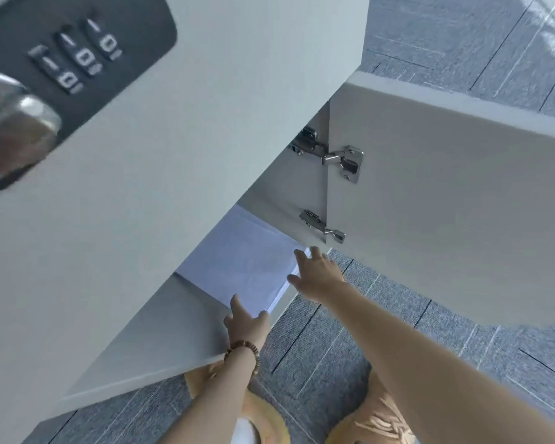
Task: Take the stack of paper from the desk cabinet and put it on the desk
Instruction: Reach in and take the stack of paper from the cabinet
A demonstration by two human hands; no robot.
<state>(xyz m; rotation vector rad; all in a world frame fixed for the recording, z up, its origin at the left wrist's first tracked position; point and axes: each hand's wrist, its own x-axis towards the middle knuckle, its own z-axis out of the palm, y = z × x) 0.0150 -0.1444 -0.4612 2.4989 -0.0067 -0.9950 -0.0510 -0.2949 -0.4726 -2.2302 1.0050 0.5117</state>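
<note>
The stack of paper (241,267) lies flat on the cabinet's bottom shelf (186,302), just ahead of both hands. The left hand (245,322) touches its near corner, fingers spread; the right hand (316,275) reaches its right edge, open, holding nothing.

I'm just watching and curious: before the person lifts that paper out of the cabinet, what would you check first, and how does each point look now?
1. Cabinet door swung open: ok.
2. Stack of paper in view inside: ok.
3. Left hand at the stack's near edge: ok.
4. Right hand at its right edge: ok.
5. Both hands closed firmly on the stack: not ok, fingers look spread.
6. Free spot on the desk: cannot tell, out of view.
</note>
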